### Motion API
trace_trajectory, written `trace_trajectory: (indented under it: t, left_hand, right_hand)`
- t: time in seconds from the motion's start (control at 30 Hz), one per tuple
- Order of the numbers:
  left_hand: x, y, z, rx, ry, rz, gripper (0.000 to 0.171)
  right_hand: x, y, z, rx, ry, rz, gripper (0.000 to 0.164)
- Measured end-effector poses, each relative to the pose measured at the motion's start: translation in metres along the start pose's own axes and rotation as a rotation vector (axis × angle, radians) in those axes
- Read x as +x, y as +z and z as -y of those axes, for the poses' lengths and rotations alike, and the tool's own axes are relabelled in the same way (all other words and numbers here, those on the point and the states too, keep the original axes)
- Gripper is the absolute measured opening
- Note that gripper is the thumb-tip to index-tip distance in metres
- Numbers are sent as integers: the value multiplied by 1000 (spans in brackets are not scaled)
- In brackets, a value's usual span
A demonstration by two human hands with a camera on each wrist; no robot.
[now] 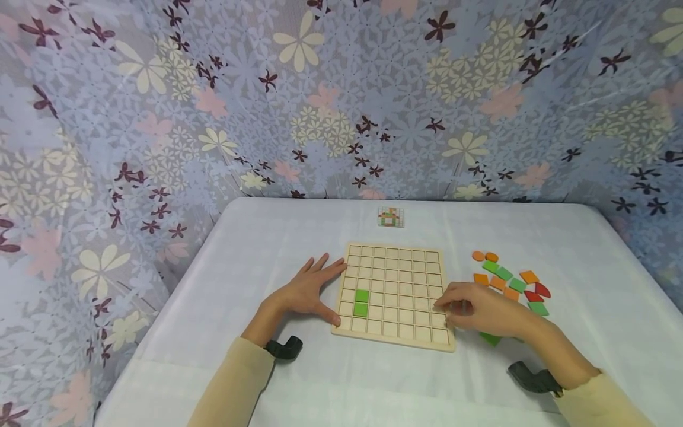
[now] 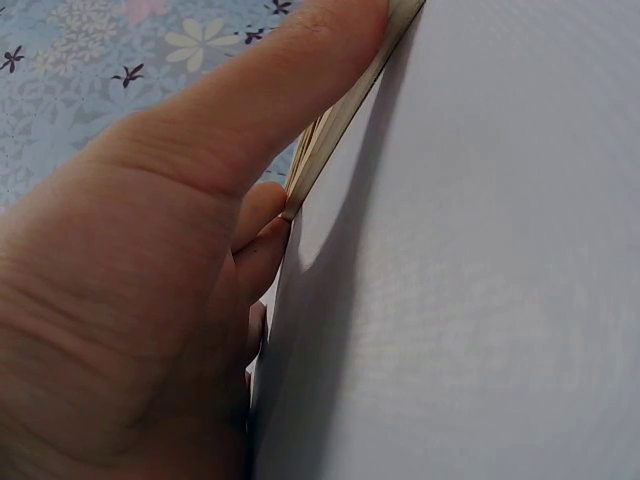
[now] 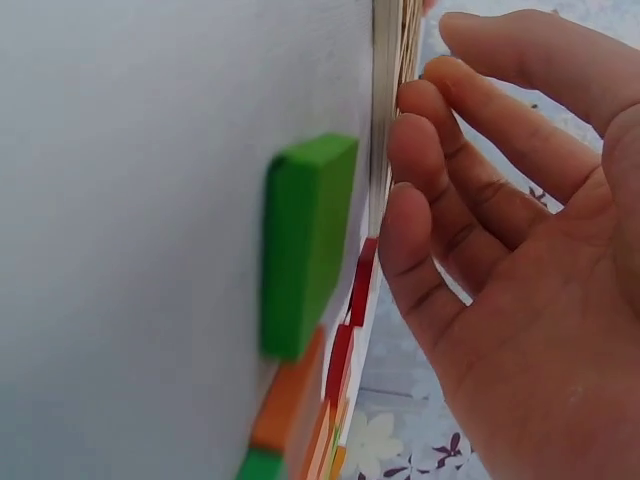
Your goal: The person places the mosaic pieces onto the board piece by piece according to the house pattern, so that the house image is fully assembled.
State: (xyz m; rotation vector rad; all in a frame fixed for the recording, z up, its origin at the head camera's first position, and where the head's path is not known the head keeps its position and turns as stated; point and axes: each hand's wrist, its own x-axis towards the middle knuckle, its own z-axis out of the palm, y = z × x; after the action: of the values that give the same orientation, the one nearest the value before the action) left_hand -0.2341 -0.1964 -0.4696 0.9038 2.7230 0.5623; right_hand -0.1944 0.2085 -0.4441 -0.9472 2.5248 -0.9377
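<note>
A wooden grid board (image 1: 395, 345) lies on the table, with two green square tiles (image 1: 361, 295) in neighbouring cells near its left side. My left hand (image 1: 308, 292) is spread along the board's left edge, thumb at the near corner and fingertips further up; the wooden edge (image 2: 335, 130) meets the thumb in the left wrist view. Over the right edge of the board is my right hand (image 1: 482, 308), its fingers loosely bent. Between that thumb and fingers, the right wrist view shows nothing held. Just below this hand rests a loose green tile (image 3: 310, 250), partly hidden in the head view.
Right of the board lie loose pieces: orange discs (image 1: 478, 256), orange squares (image 1: 529, 277), green squares (image 1: 538, 308) and red curved-edged pieces (image 1: 542, 290). A small pattern card (image 1: 391, 217) sits behind the board. Flowered cloth (image 1: 341, 101) hangs beyond the white table (image 1: 277, 231).
</note>
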Motion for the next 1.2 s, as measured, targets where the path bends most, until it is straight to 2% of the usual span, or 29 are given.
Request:
trace_trajectory:
  t: [0.17,0.37,0.57,0.77,1.0,1.2]
  left_hand:
    - [0,0,1,13,14,-7,125]
    - [0,-3,1,19,20,-12,124]
    - [-1,-2,0,15,7,-4,124]
    - [1,-2,-1,21,-9,1,126]
    - [1,-2,0,37,-4,-1,125]
    - [0,-2,-1,30,-2,-4,125]
  right_hand:
    - [-10,-3,-4,-26,-11,-26,22]
    - [-21,-7,-9,-90,28,-68,13]
    - [-33,-14,-14,-44,54,-34,13]
    - [-49,-20,-24,51,104,-4,23]
    - [-63,-25,-37,146,-5,61,29]
    - [-68,-27,-42,189,-46,124,32]
